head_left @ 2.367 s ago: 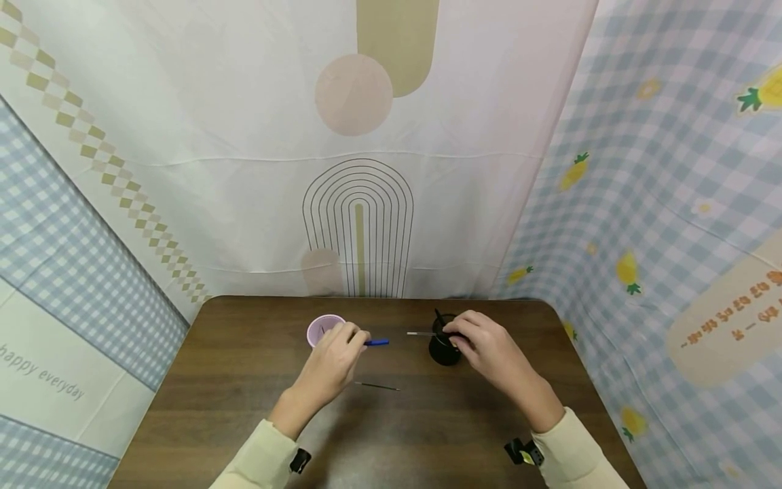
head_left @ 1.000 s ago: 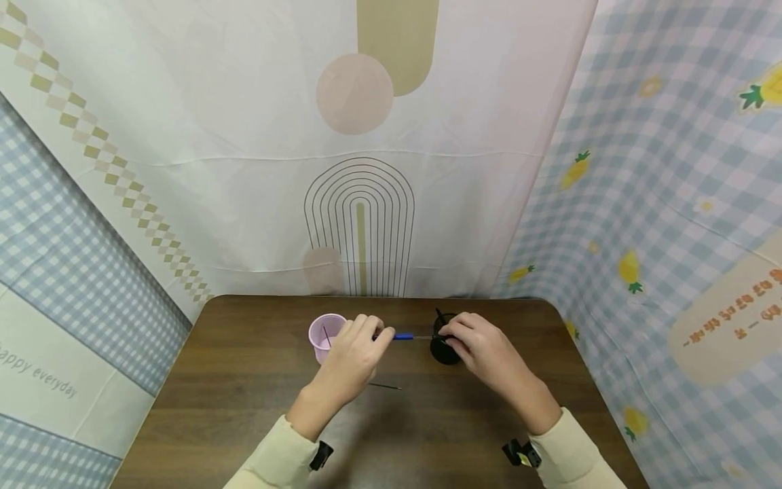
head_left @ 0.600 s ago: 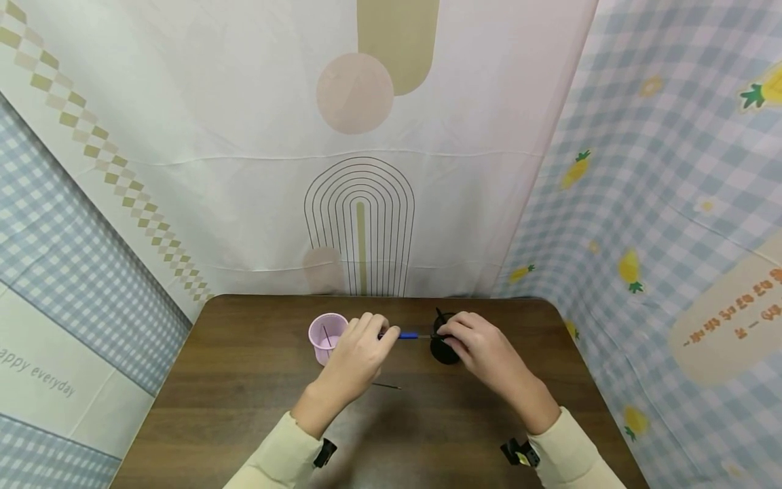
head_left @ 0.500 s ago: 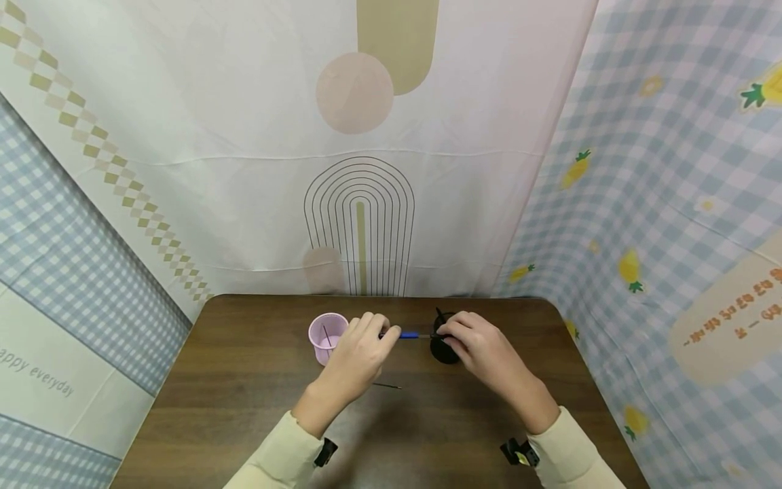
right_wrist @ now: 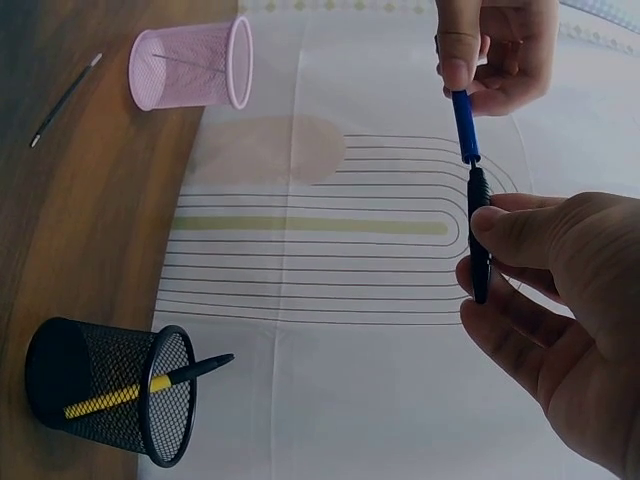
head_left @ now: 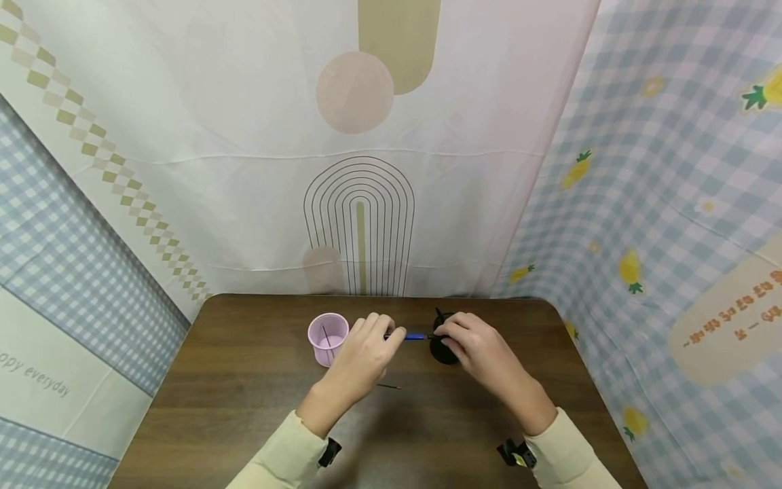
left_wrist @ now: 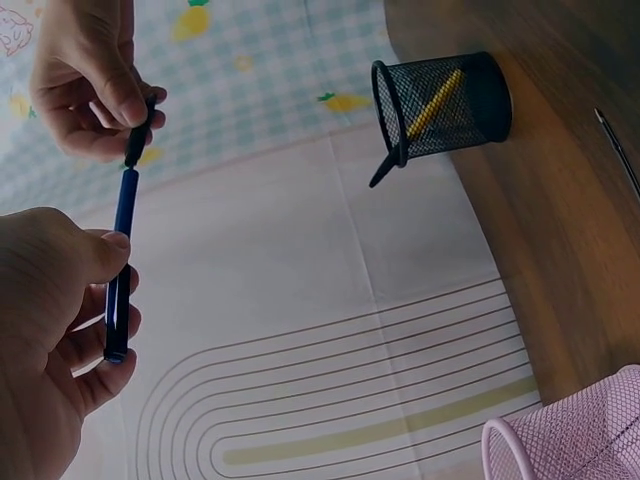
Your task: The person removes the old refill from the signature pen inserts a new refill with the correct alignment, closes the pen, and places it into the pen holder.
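Note:
My left hand (head_left: pixel 366 346) pinches the blue pen barrel (left_wrist: pixel 122 215), which has a clip. Facing it, my right hand (head_left: pixel 479 343) pinches the black grip section (right_wrist: pixel 479 230) of the pen. The two parts are in line above the table, their ends almost meeting, with a sliver of refill between them in the right wrist view. Behind my right hand stands a black mesh pen cup (right_wrist: pixel 100 385) holding a yellow pen with a black end (right_wrist: pixel 160 383). Left of my left hand is a pink mesh cup (head_left: pixel 322 350) with a thin refill (head_left: pixel 326 335) inside.
A loose dark refill (left_wrist: pixel 618 150) lies on the brown wooden table (head_left: pixel 232 387) in front of the cups, partly hidden by my left hand in the head view. A patterned cloth (head_left: pixel 256 204) hangs behind the table, with checked cloth at both sides.
My left hand has moved right with the blue barrel, up to the black grip section, and the barrel now covers most of the refill that stuck out. My right hand has barely moved.

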A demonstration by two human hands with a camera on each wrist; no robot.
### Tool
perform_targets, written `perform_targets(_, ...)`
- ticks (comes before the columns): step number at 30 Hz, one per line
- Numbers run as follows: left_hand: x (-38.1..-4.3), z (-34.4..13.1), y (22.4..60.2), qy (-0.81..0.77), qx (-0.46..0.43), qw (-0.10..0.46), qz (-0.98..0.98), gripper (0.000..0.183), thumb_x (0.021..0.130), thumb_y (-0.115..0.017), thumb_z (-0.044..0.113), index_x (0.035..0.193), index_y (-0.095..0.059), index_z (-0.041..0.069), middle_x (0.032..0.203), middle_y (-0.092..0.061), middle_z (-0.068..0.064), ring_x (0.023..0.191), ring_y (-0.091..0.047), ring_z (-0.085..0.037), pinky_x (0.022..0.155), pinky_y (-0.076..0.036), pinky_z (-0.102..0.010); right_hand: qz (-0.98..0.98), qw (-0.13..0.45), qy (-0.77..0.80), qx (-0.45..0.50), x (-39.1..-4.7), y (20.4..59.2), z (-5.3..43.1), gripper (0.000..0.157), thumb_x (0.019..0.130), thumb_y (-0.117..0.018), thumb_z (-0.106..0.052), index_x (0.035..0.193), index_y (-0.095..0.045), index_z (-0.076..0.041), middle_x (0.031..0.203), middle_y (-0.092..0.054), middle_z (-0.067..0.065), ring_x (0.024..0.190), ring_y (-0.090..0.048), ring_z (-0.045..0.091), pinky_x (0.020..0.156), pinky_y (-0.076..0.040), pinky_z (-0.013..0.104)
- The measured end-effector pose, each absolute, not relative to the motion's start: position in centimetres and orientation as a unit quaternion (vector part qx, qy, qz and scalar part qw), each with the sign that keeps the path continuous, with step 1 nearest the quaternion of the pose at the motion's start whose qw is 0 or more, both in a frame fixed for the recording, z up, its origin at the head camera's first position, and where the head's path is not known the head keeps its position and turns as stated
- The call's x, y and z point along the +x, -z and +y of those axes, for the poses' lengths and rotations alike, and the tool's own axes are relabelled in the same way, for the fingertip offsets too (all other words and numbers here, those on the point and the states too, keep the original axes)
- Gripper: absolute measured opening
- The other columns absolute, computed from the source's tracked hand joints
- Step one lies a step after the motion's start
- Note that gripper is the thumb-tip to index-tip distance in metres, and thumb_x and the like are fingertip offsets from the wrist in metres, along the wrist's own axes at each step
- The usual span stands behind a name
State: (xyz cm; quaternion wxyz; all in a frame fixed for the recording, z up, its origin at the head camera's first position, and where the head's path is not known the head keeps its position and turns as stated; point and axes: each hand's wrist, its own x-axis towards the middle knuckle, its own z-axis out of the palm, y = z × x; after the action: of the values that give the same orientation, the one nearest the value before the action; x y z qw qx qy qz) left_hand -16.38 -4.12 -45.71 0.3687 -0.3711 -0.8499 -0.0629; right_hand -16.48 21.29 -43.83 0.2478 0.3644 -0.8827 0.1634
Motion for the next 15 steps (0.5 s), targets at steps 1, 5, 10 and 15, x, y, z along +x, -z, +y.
perform_targets(1, -16.39, -4.1, 45.7, 0.064, -0.371, 0.369, -0.85, 0.029, 0.076, -0.073, -0.002, 0.101, -0.065, 0.01, 0.094, -0.058, -0.005, 0.083, -0.055, -0.022, 0.063, -0.041, -0.031, -0.883, 0.247, -0.165, 0.364, -16.46, 43.82, 21.28, 0.02, 0.083, -0.083, -0.004, 0.099, -0.075, -0.012, 0.102, -0.07, 0.001, 0.094, -0.067, 0.017, 0.078, -0.06, 0.033)
perform_targets(5, -16.47, -4.0, 45.7, 0.064, -0.371, 0.373, -0.848, 0.025, 0.078, -0.069, -0.002, 0.099, -0.065, 0.01, 0.093, -0.058, -0.005, 0.083, -0.055, -0.022, 0.063, -0.041, -0.031, -0.881, 0.247, -0.169, 0.365, -16.47, 43.91, 21.21, 0.02, 0.083, -0.083, -0.003, 0.099, -0.075, -0.012, 0.102, -0.07, 0.001, 0.094, -0.067, 0.017, 0.079, -0.06, 0.033)
perform_targets(10, -16.51, -3.85, 45.59, 0.065, -0.373, 0.374, -0.847, 0.023, 0.079, -0.066, -0.003, 0.098, -0.065, 0.01, 0.092, -0.058, -0.005, 0.082, -0.055, -0.021, 0.062, -0.041, -0.031, -0.879, 0.251, -0.173, 0.367, -16.53, 44.01, 21.1, 0.022, 0.083, -0.083, -0.002, 0.1, -0.075, -0.013, 0.103, -0.07, 0.001, 0.095, -0.067, 0.017, 0.078, -0.06, 0.032)
perform_targets(15, -16.49, -3.76, 45.52, 0.065, -0.373, 0.374, -0.847, 0.023, 0.078, -0.066, -0.003, 0.097, -0.064, 0.01, 0.092, -0.058, -0.004, 0.082, -0.055, -0.021, 0.062, -0.041, -0.031, -0.878, 0.252, -0.173, 0.367, -16.55, 44.03, 21.07, 0.022, 0.083, -0.082, -0.002, 0.1, -0.075, -0.013, 0.104, -0.07, 0.001, 0.095, -0.067, 0.017, 0.079, -0.059, 0.033)
